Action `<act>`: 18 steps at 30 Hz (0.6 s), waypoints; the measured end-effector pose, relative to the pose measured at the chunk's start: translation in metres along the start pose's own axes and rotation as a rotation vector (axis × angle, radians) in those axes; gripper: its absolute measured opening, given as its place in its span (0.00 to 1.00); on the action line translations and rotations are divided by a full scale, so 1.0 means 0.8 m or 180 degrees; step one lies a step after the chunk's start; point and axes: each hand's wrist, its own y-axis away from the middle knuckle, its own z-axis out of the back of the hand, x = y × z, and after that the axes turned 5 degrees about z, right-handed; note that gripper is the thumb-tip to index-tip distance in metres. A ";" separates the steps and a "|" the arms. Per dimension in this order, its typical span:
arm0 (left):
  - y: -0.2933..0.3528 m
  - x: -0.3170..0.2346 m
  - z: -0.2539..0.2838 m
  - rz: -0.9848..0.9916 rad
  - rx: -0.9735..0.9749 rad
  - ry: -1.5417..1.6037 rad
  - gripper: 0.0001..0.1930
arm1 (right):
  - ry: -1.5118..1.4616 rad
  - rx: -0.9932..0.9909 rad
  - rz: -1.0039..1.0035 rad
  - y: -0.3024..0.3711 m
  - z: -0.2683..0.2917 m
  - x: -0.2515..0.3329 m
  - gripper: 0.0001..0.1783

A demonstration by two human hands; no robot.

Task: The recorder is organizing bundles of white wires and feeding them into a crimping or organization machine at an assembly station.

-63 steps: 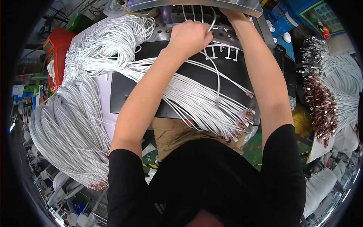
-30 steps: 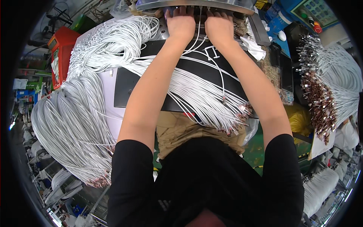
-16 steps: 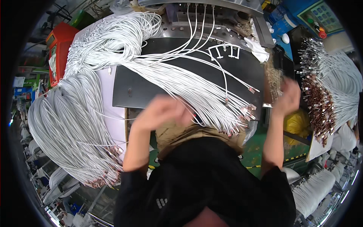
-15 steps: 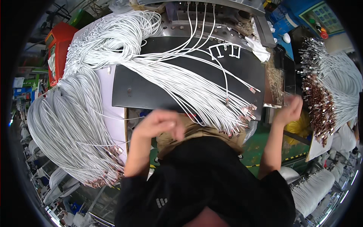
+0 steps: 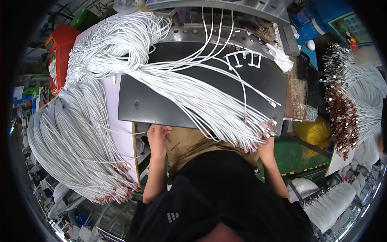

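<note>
My left hand (image 5: 158, 133) is at the front edge of the black board (image 5: 139, 99), left of centre, its fingers curled against the edge and partly hidden. Below the board's front right corner is my right hand (image 5: 266, 148), its fingers hidden behind cable ends. A thick bundle of white cables (image 5: 189, 92) fans across the board, with copper-coloured and metal connectors (image 5: 264, 131) hanging over the right front edge. Three cables rise from it into the metal machine (image 5: 258, 10) at the back. A white plastic moulding runner (image 5: 243, 54) lies behind the bundle.
More white cables (image 5: 76, 141) hang over the pale table (image 5: 115, 94) at left, beside a red device (image 5: 64, 44). At right stand another cable heap (image 5: 363, 97) and a yellow bag (image 5: 316, 135). A crumpled white cloth (image 5: 281, 58) lies near the machine.
Both hands were raised and blurred. The left has moved down to the board's front edge; the right has dropped leftward below the front right corner. The view has shifted slightly.
</note>
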 end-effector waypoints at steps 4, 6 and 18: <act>-0.001 0.008 0.010 0.0001 0.0008 -0.0001 0.12 | 0.0744 0.0513 0.0381 -0.002 0.017 0.000 0.22; -0.005 0.011 0.014 0.0008 -0.0057 -0.0004 0.11 | 0.0731 0.0507 0.0095 0.001 0.019 0.002 0.23; -0.009 0.017 0.010 -0.0018 -0.0123 -0.0050 0.14 | 0.0820 0.0662 -0.0112 -0.004 0.016 0.013 0.24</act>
